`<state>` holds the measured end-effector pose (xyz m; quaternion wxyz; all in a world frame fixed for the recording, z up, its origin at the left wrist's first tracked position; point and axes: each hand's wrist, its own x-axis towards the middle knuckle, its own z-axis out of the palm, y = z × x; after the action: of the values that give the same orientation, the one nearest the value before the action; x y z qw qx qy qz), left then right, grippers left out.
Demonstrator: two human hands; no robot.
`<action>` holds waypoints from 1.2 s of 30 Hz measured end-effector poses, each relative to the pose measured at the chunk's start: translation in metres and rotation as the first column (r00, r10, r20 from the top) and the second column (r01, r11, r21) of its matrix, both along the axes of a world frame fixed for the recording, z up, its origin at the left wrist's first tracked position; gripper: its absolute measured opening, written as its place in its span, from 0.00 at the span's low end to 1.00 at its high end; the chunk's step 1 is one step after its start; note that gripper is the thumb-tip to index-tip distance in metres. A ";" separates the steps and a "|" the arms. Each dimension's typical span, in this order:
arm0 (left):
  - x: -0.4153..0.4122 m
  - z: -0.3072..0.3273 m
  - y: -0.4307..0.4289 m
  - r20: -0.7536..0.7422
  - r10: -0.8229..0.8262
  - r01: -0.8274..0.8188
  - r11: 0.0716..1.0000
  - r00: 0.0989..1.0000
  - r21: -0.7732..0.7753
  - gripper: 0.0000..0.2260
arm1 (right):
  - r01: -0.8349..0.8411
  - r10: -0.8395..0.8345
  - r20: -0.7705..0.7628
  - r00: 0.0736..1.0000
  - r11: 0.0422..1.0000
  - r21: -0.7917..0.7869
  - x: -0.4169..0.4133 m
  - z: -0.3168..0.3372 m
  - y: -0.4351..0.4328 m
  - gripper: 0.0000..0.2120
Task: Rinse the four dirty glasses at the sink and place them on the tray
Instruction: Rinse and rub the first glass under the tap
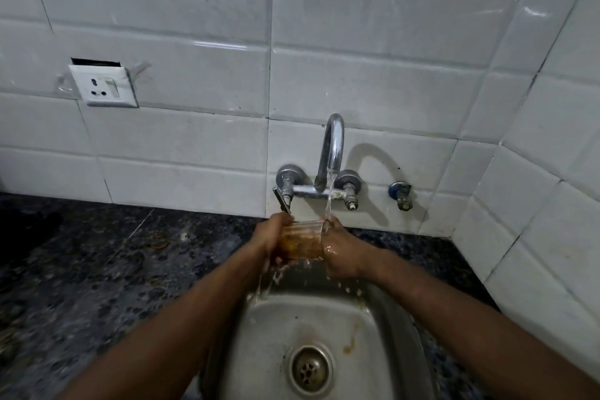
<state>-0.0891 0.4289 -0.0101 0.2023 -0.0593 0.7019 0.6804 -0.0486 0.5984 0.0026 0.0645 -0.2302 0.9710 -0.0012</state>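
The fingers [281,221] of the left hand [271,239] are curled round the left side of a clear glass [302,239], and those of the right hand [341,250] wrap its right side, so both hands grip it between them. The right hand is wet and shiny. The glass is held in the air above the far edge of the sink [285,318], and brownish liquid shows inside it. A thin stream of water [328,198] falls from the curved chrome tap [331,143] onto the glass's right rim, just beside the right fingertips. Water spills off the lower left of the glass and splashes down into the steel basin, whose bottom carries a brown streak to the right of the round drain [311,367].

Both bare forearms reach in from the near edge. Dark speckled stone forms the table [97,269] on either side of the sink. Behind it stands a white tiled wall [194,75] bearing a socket [104,86] at far left and, right of the tap, a small blue-capped valve [401,195]
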 end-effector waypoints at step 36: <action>0.014 -0.015 0.018 0.354 -0.189 0.010 0.893 0.916 0.451 0.25 | 0.091 -0.185 -0.307 0.934 0.951 -0.296 0.006 0.022 -0.021 0.25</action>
<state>-0.0748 0.4466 -0.0251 0.3807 -0.1088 0.4778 0.7842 -0.0423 0.5778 0.0241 -0.1325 -0.1643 0.9721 -0.1027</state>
